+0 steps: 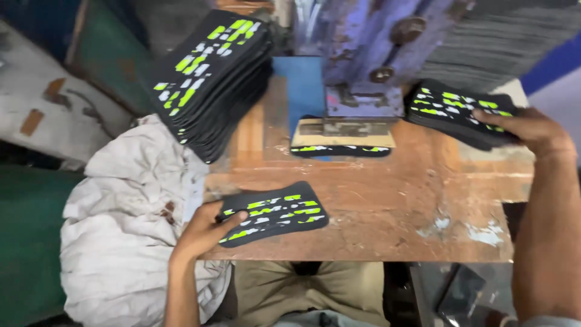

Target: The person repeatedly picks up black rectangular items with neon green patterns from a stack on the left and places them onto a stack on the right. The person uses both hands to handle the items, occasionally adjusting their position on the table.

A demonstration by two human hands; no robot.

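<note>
2 hands work: left hand [203, 233] fingers clamped on 1 printed piece [273, 212] before the press [357, 66]; right hand [523, 126] grips the stack [457, 109] right of it. Feeding likely needs alignment.

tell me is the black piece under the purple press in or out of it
In. The black piece lies under the press, beneath a tan plate, only its front edge showing; neither hand touches it.

No packages, labels, signs or screens are to be seen. Printed markings are found only on the black flat pieces themselves, as green and white patches, and no separate tag, wrapper or display is shown anywhere on the worktop or around it.
</note>
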